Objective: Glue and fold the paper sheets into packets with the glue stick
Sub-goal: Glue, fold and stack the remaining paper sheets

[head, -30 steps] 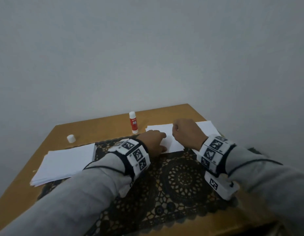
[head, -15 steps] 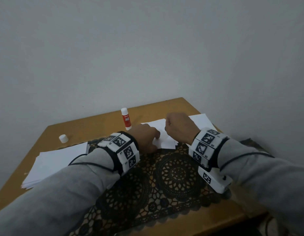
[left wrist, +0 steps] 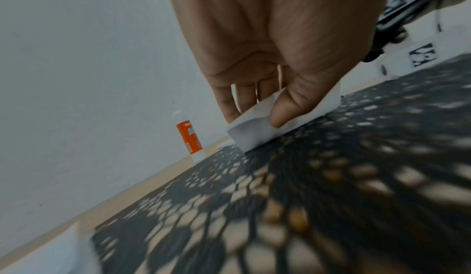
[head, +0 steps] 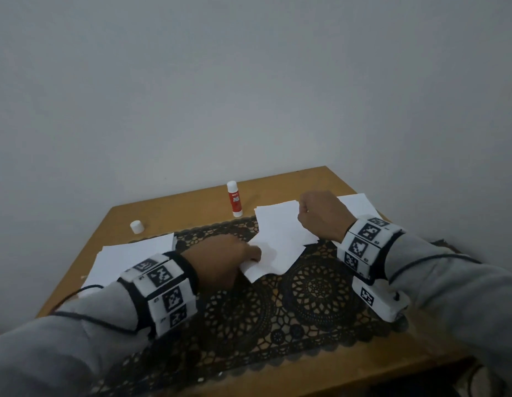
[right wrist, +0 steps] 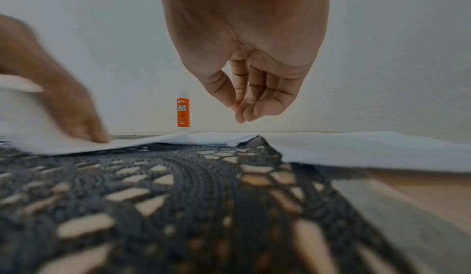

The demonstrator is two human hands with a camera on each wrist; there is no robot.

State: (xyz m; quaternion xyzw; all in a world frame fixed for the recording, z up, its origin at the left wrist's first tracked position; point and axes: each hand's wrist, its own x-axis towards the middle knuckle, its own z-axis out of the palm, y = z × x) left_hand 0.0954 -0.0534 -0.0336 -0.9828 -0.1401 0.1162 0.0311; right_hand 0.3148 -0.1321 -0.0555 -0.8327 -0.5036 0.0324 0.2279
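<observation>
A white paper sheet [head: 280,239] lies partly folded on the black lace mat [head: 306,296]. My left hand [head: 253,257] pinches its near-left corner between thumb and fingers, seen close in the left wrist view, where the left hand [left wrist: 254,117] lifts the paper sheet [left wrist: 254,135] slightly. My right hand [head: 302,209] hovers over the sheet's far right corner. In the right wrist view the right hand [right wrist: 238,113] hangs loosely curled and holds nothing above the paper sheet [right wrist: 178,139]. The red glue stick [head: 234,199] stands upright behind the sheet.
A stack of white sheets [head: 134,253] lies at the left of the wooden table [head: 306,181]. More white paper [head: 355,203] lies under my right hand's far side. A small white cap [head: 136,226] sits at the back left. A grey wall rises close behind.
My left hand has drawn back to the near left with the sheet's corner. The right hand has lifted off the paper, and the hands are farther apart.
</observation>
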